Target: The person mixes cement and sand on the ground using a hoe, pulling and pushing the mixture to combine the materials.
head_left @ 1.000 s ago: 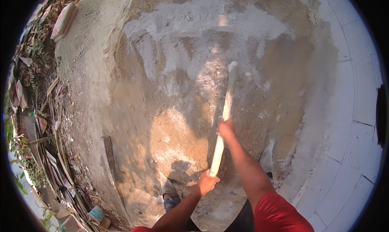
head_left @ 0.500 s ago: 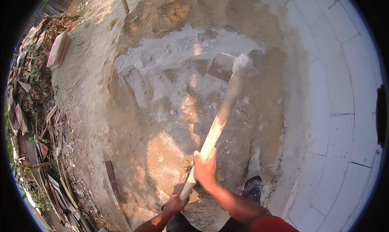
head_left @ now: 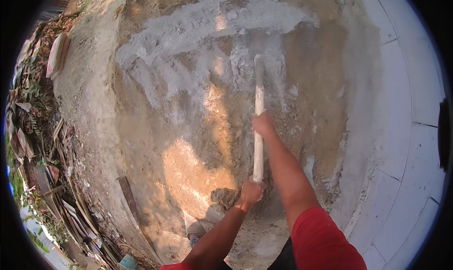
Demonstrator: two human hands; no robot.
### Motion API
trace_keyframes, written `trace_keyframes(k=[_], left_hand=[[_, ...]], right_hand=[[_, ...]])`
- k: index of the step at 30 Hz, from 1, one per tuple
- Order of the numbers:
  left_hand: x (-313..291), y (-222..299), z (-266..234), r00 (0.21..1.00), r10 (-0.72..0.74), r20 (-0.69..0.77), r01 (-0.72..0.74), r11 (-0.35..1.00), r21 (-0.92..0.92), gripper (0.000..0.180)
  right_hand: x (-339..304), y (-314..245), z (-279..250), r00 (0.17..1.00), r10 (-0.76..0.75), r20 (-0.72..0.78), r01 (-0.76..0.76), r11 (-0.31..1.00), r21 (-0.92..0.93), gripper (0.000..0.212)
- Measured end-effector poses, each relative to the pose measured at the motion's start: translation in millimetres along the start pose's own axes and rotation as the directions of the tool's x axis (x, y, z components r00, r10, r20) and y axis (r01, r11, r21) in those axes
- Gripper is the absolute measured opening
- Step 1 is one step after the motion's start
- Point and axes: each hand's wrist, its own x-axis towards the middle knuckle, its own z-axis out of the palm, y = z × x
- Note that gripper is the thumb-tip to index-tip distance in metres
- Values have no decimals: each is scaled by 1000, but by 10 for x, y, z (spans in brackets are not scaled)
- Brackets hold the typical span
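A hoe with a pale wooden handle (head_left: 259, 149) stretches away from me over a spread of sand and grey powder. My left hand (head_left: 252, 192) is closed round the near end of the handle. Farther up, about the middle of the shaft, my right hand (head_left: 263, 124) has its fingers wrapped round the wood. The hoe's far end is down at the band of grey cement-like powder (head_left: 188, 34); its blade is blurred and cannot be made out there. Brown sand (head_left: 311, 62) lies around and under the powder.
Pale block wall (head_left: 391, 95) runs along the right. On the left, a red-and-white sack (head_left: 58, 55) lies by dry leaves and a heap of debris (head_left: 71, 194). A short board (head_left: 127, 194) is set in the ground at lower left. One foot (head_left: 195, 227) shows below.
The hoe head has dropped from raised at the right into the powder. Both my hands have moved forward, the left also rightward. The handle now points nearly straight ahead.
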Motion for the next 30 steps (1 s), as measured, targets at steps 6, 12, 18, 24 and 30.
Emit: trace_keyframes(k=[6, 12, 18, 24, 30], left_hand=[[-2170, -770, -994, 980, -180, -79, 194, 819, 540, 43], [-3384, -665, -1826, 998, -21, -52, 50, 733, 678, 37], [-2152, -54, -1236, 971, 230, 70, -216, 707, 674, 32], [166, 1708, 634, 881, 474, 6, -421, 778, 466, 31], [338, 1226, 1195, 982, 188, 13, -182, 931, 316, 33]], right_hand=[[-2302, 737, 502, 987, 158, -2, -153, 959, 239, 44], [-4965, 333, 578, 961, 200, 191, -275, 628, 728, 16], [-3268, -246, -244, 987, -132, -89, 158, 751, 641, 32], [-304, -1576, -1633, 772, -466, -433, 559, 822, 111, 44], [787, -405, -1469, 987, -126, -98, 130, 991, 31, 42]])
